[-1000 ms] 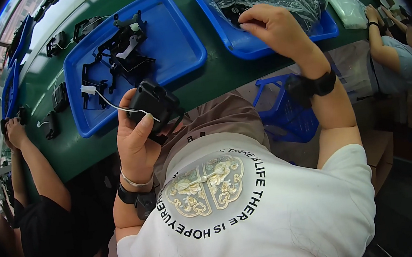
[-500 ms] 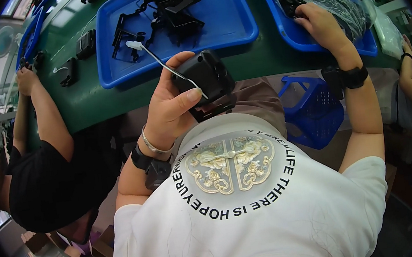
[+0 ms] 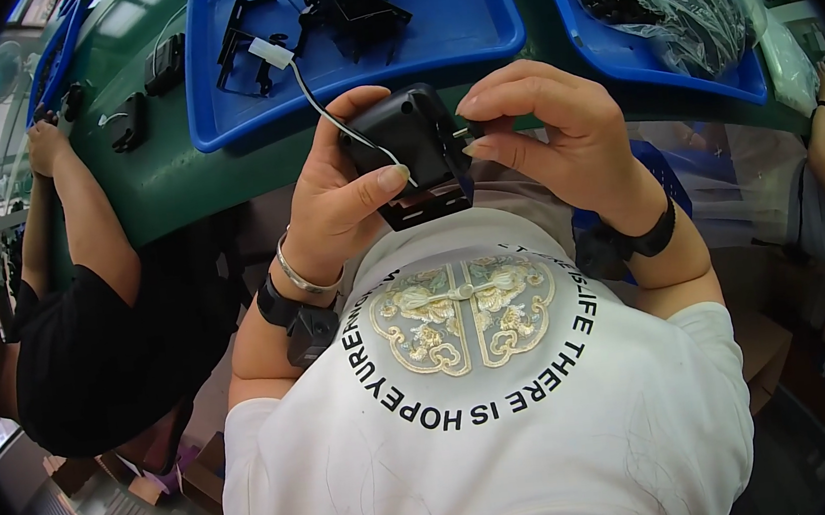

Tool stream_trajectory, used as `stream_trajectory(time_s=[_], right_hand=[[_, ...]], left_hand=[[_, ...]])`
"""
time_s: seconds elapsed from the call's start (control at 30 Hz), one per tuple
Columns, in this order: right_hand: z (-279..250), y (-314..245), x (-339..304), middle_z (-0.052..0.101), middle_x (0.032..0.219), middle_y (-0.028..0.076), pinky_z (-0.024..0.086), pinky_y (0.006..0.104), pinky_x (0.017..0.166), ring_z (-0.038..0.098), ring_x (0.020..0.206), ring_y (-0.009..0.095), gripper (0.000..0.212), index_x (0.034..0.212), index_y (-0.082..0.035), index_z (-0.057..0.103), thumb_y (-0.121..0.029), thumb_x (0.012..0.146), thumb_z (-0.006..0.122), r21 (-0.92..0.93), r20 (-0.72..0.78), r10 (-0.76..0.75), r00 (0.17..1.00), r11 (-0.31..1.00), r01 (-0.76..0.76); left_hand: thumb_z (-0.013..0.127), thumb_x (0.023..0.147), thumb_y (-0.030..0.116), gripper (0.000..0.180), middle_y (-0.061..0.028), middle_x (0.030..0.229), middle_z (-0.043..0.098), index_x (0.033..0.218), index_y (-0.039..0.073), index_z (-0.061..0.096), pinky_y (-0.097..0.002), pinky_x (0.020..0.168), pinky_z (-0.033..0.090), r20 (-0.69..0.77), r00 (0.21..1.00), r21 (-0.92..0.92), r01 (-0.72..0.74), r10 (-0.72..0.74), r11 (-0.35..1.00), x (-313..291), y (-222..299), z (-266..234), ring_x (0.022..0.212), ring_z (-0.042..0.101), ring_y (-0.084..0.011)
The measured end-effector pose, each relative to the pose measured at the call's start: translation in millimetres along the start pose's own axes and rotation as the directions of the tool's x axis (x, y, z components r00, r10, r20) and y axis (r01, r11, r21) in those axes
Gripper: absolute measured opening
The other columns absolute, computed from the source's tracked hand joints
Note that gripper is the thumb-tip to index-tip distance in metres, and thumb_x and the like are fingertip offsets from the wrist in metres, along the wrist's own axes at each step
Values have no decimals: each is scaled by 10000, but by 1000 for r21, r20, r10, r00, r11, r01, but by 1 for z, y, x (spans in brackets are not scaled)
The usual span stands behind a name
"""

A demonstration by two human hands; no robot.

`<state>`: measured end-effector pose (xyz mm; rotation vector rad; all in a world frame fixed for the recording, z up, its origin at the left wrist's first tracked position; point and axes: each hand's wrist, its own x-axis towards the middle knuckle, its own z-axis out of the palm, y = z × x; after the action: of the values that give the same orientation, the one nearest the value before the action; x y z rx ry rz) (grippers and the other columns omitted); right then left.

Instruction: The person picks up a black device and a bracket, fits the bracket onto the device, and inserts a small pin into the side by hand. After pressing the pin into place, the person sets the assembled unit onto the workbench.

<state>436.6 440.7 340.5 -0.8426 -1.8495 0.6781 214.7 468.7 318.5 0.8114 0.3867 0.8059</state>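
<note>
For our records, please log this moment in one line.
left hand: holds black housing with white cable | right hand: pinches metal-stemmed black part beside housing

Glare whitens the table (image 3: 160,173) — corners fade black.

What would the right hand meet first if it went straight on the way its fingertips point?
Probably the black boxy device in the left hand; the small metal-tipped part in the right hand looks close, though depth is unclear.
</note>
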Motion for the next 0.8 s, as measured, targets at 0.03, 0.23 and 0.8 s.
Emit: stream_trajectory(time_s=[0.03,0.23,0.8], right_hand=[[3,1,1,609,962,97,504,221,659,605,766,140,274,976,4,631,32,719,721,-5,-17,-5,1000,1000,5],[8,3,0,612,887,87,500,208,620,593,707,132,256,948,0,640,5,712,739,-34,-37,-7,999,999,6],[22,18,-7,527,704,3,363,192,531,455,617,63,267,796,-8,577,-251,906,590,100,74,357,931,926,-363]], left_hand=[[637,794,16,609,-132,1190,500,1309,92,321,-382,859,522,0,1000,9,-3,3,1000,0,-1,0,1088,553,-250],[647,794,13,616,-123,1195,487,1309,81,315,-364,860,523,-19,1000,19,23,-23,1000,-3,-2,-2,1072,552,-219],[780,703,56,651,-72,1055,557,1206,82,369,-258,772,529,-78,987,438,-91,138,894,3,-4,4,924,592,-140]])
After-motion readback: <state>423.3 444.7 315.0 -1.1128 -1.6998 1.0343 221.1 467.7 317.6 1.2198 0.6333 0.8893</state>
